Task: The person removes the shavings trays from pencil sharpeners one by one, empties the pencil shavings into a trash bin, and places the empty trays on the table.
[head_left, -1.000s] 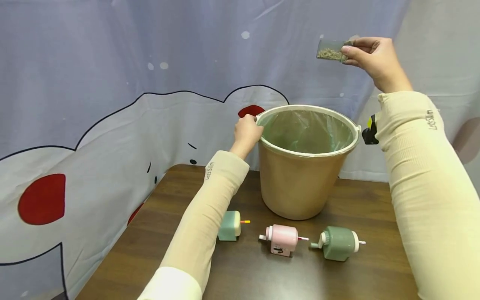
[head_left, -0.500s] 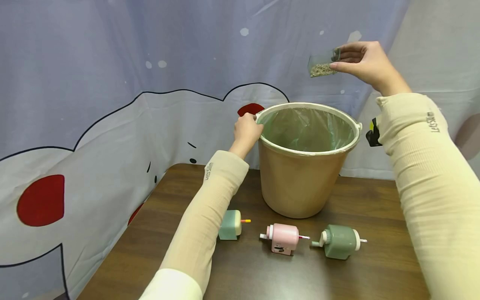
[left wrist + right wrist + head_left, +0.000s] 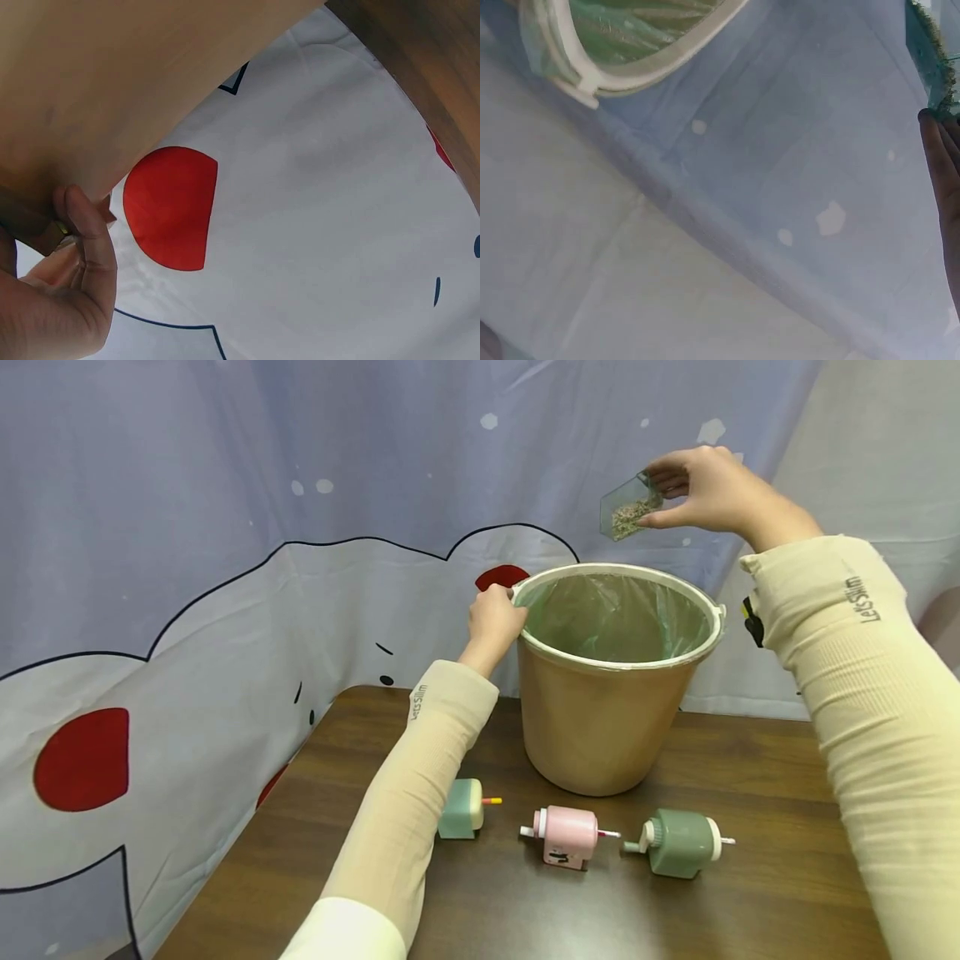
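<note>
Now my right hand [image 3: 712, 493] has come lower and tipped the little clear tray [image 3: 626, 510] mouth-down, so the shavings have slid toward its lip, ready to spill. I pinch the tray between thumb and fingers, above the far right part of the bucket [image 3: 600, 727], whose green liner [image 3: 615, 618] gapes wide below. My left hand [image 3: 491, 622] curls over the left rim, steadying it. Open air lies between tray and rim. On the near table [image 3: 750, 910] three sharpeners stand apart: mint sharpener [image 3: 461, 810], pink sharpener [image 3: 566, 837], green sharpener [image 3: 678, 843].
</note>
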`<action>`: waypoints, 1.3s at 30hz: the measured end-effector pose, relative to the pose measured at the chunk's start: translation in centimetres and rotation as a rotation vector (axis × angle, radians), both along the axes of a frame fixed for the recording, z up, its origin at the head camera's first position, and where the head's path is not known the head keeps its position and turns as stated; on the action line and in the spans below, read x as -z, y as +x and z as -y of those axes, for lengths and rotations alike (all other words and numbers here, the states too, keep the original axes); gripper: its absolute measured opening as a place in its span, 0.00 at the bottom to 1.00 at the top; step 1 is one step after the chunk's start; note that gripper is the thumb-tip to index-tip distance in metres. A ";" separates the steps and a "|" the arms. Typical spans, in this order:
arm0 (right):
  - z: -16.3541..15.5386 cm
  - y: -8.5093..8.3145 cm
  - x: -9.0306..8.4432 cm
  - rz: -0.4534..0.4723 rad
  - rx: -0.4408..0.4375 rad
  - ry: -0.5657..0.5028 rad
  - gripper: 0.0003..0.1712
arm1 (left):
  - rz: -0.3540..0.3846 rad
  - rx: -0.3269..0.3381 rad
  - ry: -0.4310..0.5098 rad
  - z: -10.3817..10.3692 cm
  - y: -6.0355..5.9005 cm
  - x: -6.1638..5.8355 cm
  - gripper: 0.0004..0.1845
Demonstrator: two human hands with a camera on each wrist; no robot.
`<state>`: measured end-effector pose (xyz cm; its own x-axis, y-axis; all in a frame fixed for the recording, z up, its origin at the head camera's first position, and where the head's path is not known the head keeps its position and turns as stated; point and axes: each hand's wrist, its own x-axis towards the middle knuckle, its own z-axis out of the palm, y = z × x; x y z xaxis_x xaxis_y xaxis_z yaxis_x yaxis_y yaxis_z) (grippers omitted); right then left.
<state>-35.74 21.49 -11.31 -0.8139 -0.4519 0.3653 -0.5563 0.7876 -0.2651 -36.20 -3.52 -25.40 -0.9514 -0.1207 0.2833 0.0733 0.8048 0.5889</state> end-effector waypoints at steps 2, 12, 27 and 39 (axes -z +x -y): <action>0.1 0.2 -0.3 -0.024 -0.003 0.074 0.39 | 0.000 0.001 0.002 0.0 0.0 0.0 0.21; 1.2 0.2 -0.9 -0.081 -0.071 0.410 0.37 | 0.003 -0.010 0.003 0.1 0.0 0.0 0.17; 2.7 0.5 -0.9 -0.090 -0.111 0.556 0.38 | 0.003 -0.010 0.002 -0.3 0.1 0.1 0.22; 4.0 1.1 -0.6 -0.036 -0.152 0.778 0.39 | 0.006 -0.010 0.002 -0.4 0.0 0.0 0.22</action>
<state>-34.65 17.45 -10.74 -0.7164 -0.6936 -0.0759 -0.6703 0.6540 0.3506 -36.22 -3.15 -25.38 -0.9517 -0.1309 0.2776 0.0618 0.8042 0.5912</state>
